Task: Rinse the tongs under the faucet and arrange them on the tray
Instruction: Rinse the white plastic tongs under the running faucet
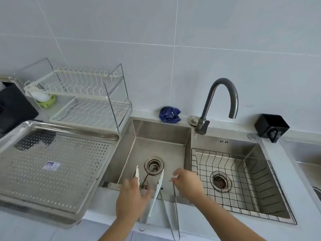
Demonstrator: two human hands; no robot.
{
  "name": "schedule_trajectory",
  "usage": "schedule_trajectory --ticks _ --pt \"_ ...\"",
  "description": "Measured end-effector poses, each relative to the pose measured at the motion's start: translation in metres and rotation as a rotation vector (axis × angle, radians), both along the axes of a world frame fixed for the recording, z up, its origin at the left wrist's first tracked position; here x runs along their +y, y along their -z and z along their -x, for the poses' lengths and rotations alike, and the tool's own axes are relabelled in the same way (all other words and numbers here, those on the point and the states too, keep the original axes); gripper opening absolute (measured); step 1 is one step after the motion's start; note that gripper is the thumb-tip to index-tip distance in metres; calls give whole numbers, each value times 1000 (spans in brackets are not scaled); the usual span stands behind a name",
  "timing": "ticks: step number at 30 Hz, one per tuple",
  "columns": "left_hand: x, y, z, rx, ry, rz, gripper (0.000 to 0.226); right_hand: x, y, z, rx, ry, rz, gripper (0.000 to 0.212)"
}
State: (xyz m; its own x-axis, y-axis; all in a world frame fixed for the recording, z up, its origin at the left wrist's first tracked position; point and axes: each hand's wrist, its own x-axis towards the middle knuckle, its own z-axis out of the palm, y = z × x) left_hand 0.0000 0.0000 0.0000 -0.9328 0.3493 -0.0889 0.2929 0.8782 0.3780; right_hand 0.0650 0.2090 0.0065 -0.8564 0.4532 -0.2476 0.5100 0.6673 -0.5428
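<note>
white-tipped tongs (159, 186) and slim tongs (175, 211) across sink (156, 133) front edge — tips likely dripping inward | left hand (132, 193), right hand (187, 181) loose-fingered above, gripping nothing

Two tongs (159, 185) (175, 206), two hands (132, 199) (188, 183), two basins (156, 136) (234, 146), one tray (69, 126), one faucet (209, 100), one rack (83, 94).

We see both bare forearms extending from the bottom edge, angled inward toward the drain strainer (154, 165). The left hand (132, 199) sits just below and left of the strainer, its back turned up, fingers stretched forward and blurred, thumb spread to the right. It lies over the white-tipped tongs (159, 186), and we cannot tell whether it grips them. The right hand (188, 182) hovers just right of the strainer, fingers loosely curled, thumb and forefinger apart, holding nothing.
</note>
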Motion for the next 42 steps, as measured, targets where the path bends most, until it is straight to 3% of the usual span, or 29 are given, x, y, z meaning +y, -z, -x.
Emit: schedule_trajectory --ticks 3,6,13,18,26,30,35,39,42 --pt "3 4 5 -35 20 55 84 -8 7 8 4 48 18 25" --pt "6 6 1 -6 59 75 89 -13 9 14 0 75 27 22" --pt "18 16 -23 -13 51 145 73 7 25 10 22 173 114 10" --pt "23 27 -32 -11 -16 59 61 31 45 -12 38 205 251 19" --pt "25 28 -38 40 -144 -18 62 51 54 -12 52 157 369 13" --pt "31 19 -44 -49 -281 -233 63 52 55 -14 65 180 465 15" --pt "48 5 -29 -341 -500 -684 51 77 44 -7 105 285 738 11" --pt "69 -1 -13 -497 -505 -948 39 131 21 20 291 482 718 15" --pt "84 -7 -3 -566 -474 -1038 32 178 1 46 426 592 634 34"
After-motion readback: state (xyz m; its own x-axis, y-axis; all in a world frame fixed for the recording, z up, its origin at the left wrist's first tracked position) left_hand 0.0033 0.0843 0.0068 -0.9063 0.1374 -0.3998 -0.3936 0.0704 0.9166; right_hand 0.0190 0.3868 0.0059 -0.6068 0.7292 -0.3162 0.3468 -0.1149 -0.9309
